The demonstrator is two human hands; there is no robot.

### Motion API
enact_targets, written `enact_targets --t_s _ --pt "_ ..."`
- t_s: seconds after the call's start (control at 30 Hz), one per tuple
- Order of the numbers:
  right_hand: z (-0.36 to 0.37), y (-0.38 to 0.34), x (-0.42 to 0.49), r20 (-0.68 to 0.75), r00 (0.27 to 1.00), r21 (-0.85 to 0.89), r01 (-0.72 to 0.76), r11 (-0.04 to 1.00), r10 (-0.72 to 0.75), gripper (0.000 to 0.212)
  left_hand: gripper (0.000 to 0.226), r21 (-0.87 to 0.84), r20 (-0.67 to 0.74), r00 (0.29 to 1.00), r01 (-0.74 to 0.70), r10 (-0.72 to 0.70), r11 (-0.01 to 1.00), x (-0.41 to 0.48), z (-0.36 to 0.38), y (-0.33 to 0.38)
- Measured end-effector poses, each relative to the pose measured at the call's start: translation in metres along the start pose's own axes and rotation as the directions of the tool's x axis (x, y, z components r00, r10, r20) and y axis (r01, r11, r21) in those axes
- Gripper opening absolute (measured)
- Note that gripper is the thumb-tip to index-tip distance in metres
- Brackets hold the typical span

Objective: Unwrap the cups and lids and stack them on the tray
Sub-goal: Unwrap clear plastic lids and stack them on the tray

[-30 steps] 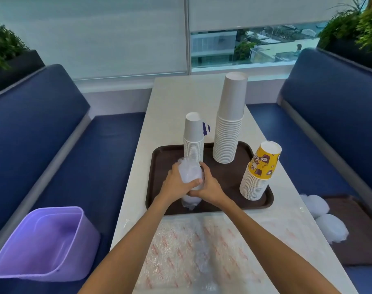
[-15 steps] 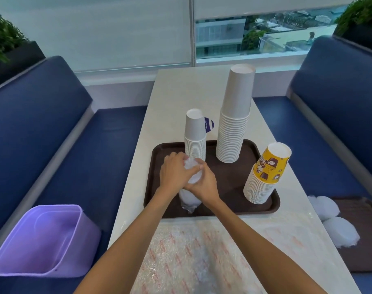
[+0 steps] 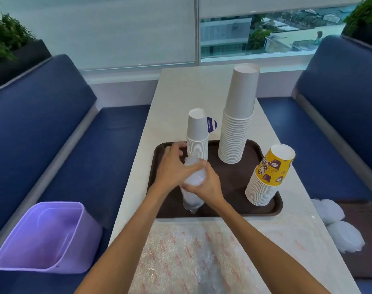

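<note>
1. Left hand and right hand clasped a crinkly, clear-wrapped lid bundle, upright on the smooth brown tray.
2. Just behind the grip stood a ribbed white cup stack.

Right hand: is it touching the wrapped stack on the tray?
Touching. The head view shows the right hand with its fingers curled round the wrapped stack, and no gap between them.

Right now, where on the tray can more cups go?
Bare tray lies between the right hand, the tall white stack and the yellow stack. Crowded at the left: left hand and wrapped bundle sit beside the short stack.
</note>
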State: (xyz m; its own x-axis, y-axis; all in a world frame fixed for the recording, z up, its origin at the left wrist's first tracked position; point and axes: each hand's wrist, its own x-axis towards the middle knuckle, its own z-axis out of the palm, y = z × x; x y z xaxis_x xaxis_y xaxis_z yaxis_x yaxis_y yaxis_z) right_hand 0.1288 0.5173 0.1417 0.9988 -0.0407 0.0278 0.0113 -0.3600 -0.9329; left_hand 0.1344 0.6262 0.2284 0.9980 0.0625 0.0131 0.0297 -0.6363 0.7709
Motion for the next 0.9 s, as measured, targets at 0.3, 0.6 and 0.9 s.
enact_targets --t_s 0.3,0.6,0.9 --pt "0.002 0.004 -0.001 0.008 0.999 -0.023 -0.042 0.999 0.043 0.094 0.017 -0.082 -0.076 0.997 -0.007 0.001 0.997 0.004 0.001 -0.001" --pt "0.009 0.034 -0.012 0.016 0.997 0.049 -0.078 0.996 0.077 0.088 0.056 -0.4 0.091 0.97 0.243 -0.226 0.884 -0.01 0.009 -0.028" --pt "0.013 0.055 -0.002 0.054 0.995 -0.393 -0.055 0.918 0.083 0.089 0.113 -0.188 0.07 0.97 0.243 -0.234 0.952 -0.016 0.058 -0.042"
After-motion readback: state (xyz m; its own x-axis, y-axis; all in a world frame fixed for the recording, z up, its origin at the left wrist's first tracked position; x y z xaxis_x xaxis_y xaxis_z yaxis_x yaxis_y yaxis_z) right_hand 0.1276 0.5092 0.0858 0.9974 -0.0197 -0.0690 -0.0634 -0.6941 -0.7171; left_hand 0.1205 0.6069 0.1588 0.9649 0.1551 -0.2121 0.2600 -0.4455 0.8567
